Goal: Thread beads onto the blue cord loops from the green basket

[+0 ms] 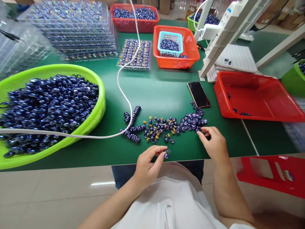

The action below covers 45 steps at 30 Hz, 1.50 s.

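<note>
My left hand (150, 160), near the table's front edge, pinches a small shiny dark-blue part with a loop (166, 155) between thumb and fingertips. At the right end of the loose pieces, my right hand (214, 143) has its thumb and forefinger closed on a small dark-blue cap (197, 130). Just beyond those fingertips lies a pile of similar dark caps (190, 121). Left of it are scattered looped parts (158, 128), several with yellow-orange bits. Farther left, dark parts sit nested in short rows (137, 128).
A lime-green basket (101, 95) full of dark looped parts stands at left. A white cable (120, 86) crosses the table. A phone (199, 94) lies before a red tray (259, 95). Behind are stacked clear trays (71, 35), an orange basket (164, 62) and a metal post (216, 44).
</note>
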Each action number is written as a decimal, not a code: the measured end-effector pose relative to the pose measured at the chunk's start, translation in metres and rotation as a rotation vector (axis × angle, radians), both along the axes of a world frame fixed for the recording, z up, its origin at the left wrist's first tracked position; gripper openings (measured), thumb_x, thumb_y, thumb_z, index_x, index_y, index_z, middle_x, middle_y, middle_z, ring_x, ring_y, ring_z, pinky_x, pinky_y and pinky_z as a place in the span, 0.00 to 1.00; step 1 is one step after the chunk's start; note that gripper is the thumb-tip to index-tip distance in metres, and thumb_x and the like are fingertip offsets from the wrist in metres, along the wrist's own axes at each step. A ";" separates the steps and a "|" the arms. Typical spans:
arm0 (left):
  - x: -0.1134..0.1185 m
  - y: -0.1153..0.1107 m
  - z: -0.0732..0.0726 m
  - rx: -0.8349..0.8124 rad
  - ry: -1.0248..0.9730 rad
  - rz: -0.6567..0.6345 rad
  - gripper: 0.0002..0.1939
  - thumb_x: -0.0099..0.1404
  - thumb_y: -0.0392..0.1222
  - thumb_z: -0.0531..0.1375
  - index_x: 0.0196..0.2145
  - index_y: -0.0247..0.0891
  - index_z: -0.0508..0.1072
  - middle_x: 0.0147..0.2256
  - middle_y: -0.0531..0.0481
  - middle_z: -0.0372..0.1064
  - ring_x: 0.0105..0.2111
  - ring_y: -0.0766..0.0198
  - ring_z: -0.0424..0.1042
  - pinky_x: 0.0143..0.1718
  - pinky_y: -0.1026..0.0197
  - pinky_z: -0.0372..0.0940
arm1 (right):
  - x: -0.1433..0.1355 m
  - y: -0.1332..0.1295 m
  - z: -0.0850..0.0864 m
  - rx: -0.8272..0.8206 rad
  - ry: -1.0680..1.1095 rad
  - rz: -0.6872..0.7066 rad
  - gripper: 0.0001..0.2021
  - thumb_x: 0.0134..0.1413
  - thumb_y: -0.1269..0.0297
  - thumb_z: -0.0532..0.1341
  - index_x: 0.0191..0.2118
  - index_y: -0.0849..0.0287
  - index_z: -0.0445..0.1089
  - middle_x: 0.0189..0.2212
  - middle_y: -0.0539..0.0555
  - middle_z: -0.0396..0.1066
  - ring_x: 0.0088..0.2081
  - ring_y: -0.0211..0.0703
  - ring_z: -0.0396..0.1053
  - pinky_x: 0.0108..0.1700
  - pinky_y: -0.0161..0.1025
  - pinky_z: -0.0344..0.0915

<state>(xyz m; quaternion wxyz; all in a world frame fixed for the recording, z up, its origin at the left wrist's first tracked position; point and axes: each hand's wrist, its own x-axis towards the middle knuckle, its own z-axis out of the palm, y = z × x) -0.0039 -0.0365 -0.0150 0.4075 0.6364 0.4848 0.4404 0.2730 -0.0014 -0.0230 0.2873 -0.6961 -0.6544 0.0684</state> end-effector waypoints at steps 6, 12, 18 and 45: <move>-0.001 -0.001 -0.002 -0.066 -0.034 0.025 0.08 0.67 0.36 0.59 0.41 0.35 0.78 0.34 0.46 0.76 0.31 0.64 0.75 0.33 0.64 0.70 | -0.012 -0.007 -0.011 0.021 -0.033 0.094 0.05 0.60 0.65 0.60 0.40 0.57 0.72 0.37 0.55 0.72 0.37 0.46 0.70 0.42 0.44 0.69; -0.002 -0.001 -0.001 -0.141 -0.084 0.060 0.08 0.66 0.37 0.60 0.41 0.36 0.79 0.33 0.46 0.77 0.32 0.63 0.75 0.31 0.65 0.70 | -0.015 -0.013 -0.003 0.020 0.050 0.155 0.04 0.60 0.66 0.59 0.37 0.56 0.71 0.36 0.55 0.72 0.38 0.46 0.71 0.42 0.43 0.69; 0.003 0.006 0.003 -0.280 -0.319 0.068 0.09 0.64 0.42 0.64 0.39 0.36 0.80 0.37 0.45 0.77 0.28 0.66 0.74 0.29 0.65 0.72 | -0.041 -0.031 0.018 -0.087 0.331 0.263 0.02 0.60 0.64 0.62 0.38 0.53 0.71 0.33 0.51 0.75 0.33 0.41 0.72 0.37 0.38 0.70; 0.001 -0.003 0.011 0.040 -0.217 0.019 0.15 0.67 0.32 0.60 0.49 0.42 0.79 0.42 0.42 0.80 0.38 0.59 0.78 0.40 0.58 0.73 | -0.114 -0.039 0.010 -0.103 0.848 0.320 0.06 0.59 0.66 0.64 0.41 0.51 0.76 0.37 0.51 0.79 0.38 0.42 0.77 0.41 0.37 0.75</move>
